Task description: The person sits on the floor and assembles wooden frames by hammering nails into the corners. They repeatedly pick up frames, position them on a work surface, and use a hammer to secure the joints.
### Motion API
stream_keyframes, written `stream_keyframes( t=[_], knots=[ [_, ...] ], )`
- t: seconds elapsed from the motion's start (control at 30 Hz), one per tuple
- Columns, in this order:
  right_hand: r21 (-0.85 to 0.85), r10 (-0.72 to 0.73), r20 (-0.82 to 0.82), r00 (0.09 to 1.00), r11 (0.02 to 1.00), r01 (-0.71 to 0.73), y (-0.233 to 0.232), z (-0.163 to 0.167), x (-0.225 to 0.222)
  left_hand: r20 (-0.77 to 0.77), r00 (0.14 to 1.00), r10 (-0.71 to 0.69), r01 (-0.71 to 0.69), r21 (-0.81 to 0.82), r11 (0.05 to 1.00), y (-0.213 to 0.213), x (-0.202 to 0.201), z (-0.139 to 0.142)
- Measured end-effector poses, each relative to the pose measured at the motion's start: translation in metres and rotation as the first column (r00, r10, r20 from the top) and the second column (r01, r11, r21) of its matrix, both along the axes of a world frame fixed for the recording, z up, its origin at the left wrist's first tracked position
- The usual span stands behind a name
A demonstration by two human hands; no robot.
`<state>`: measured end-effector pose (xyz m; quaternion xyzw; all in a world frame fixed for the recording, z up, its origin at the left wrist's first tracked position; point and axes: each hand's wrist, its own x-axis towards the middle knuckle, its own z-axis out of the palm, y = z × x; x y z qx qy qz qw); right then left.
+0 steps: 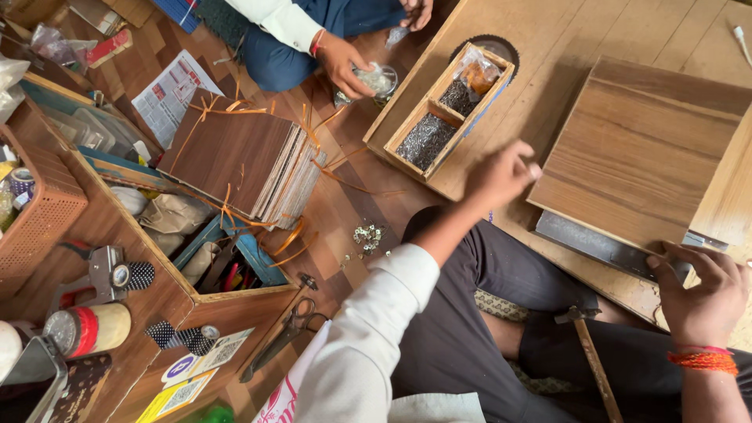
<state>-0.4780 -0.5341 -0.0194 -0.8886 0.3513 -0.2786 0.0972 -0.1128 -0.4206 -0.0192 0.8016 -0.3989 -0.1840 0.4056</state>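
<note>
My left hand (pixel 501 176), on a white-sleeved arm, hovers with its fingers pinched together just right of a long wooden box (pixel 407 124) whose compartments hold dark nails. The hand is blurred, and anything between the fingertips is too small to see. My right hand (pixel 697 298), with an orange thread band at the wrist, grips the end of a flat grey metal bar (pixel 603 247). That bar lies along the near edge of a brown wooden board (pixel 642 149). A hammer (pixel 583 329) with a wooden handle lies by my dark-trousered leg.
Another person at the top holds a small clear bag (pixel 374 78) in one hand (pixel 341 63). A stack of thin brown sheets (pixel 243 160) with orange strips lies at the left. Scissors (pixel 290 325), small metal fittings (pixel 366 235) and an open tool box (pixel 211 251) are nearby.
</note>
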Motion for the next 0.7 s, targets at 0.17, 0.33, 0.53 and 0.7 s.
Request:
stream_keyframes(
  t=[0.17,0.33,0.53,0.7],
  knots=[
    [0.035,-0.006,0.004,1.0,0.999,0.006,0.001,0.009,0.011,0.28,0.944,0.175,-0.102,-0.258,0.961,0.03,0.104,0.002],
    [0.046,-0.069,0.053,0.996,0.997,0.066,0.013,0.023,0.024,0.229,0.965,-0.13,0.13,0.014,0.991,0.057,0.144,-0.02],
    [0.053,-0.093,0.082,0.992,0.995,0.089,0.025,0.035,0.039,0.397,0.894,-0.207,0.204,0.052,0.978,0.074,0.124,-0.003],
    [0.056,-0.091,0.112,0.989,0.995,0.085,0.029,0.039,0.042,0.319,0.921,-0.225,0.228,0.03,0.973,0.075,0.119,0.006]
  ],
)
